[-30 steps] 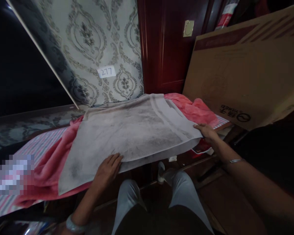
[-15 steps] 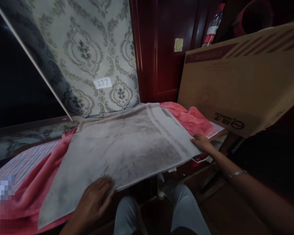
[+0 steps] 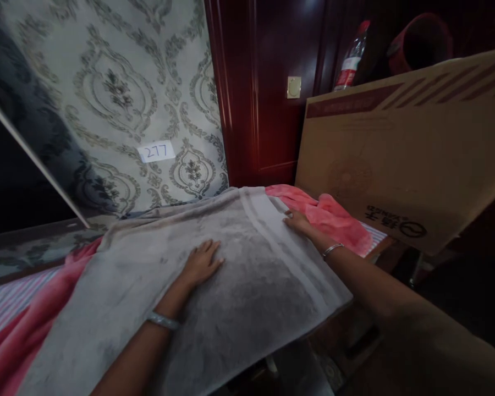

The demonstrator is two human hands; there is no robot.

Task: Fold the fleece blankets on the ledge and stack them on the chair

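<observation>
A grey towel [image 3: 239,291] with a pale band near its right end lies spread flat over a pink towel [image 3: 334,217]. My left hand [image 3: 202,263] rests palm down on the middle of the grey towel, fingers together and flat. My right hand [image 3: 297,221] lies on the grey towel's right edge, beside the pale band, right where the pink towel shows. Both wrists wear bracelets. Neither hand grips anything.
A big cardboard box [image 3: 400,159] leans at the right, close to my right arm. Patterned wallpaper with a paper label reading 277 [image 3: 155,152] stands behind. A dark red wooden door [image 3: 272,99] is at the back, and a plastic bottle [image 3: 350,58] stands behind the box. Striped cloth [image 3: 4,297] shows at the left.
Both hands left the towel's near edge and corner and moved forward onto its top. My view came closer and lower over the towel.
</observation>
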